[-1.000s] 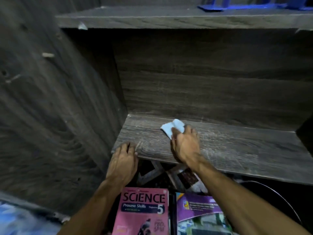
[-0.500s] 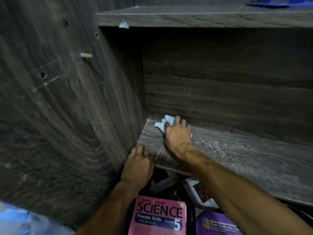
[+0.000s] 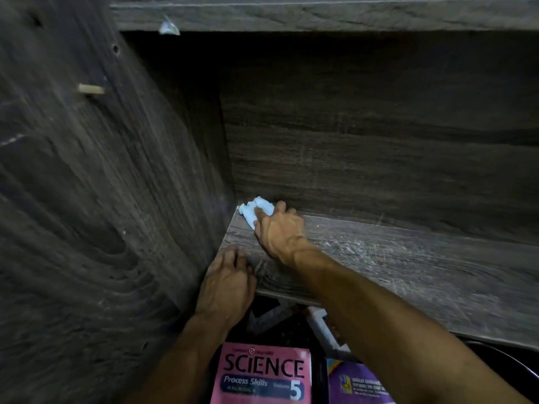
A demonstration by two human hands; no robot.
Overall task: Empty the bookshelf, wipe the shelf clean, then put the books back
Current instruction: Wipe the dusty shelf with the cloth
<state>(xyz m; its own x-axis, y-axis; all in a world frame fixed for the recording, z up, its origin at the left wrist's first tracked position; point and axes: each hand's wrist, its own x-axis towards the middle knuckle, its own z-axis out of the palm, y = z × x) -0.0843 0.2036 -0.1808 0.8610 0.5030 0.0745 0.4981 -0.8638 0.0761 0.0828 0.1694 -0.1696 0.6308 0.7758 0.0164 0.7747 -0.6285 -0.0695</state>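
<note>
Now, wiping the shelf's back-left corner.
I judge the risk is the cloth snagging in that tight corner and slipping from my right hand, whose curled fingers pin it down; the streaks at 3 o'clock could get skipped. The cloth pokes out at that hand's 11 o'clock, touching the back wall. My left hand rests loose on the front edge, holding nothing.
</note>
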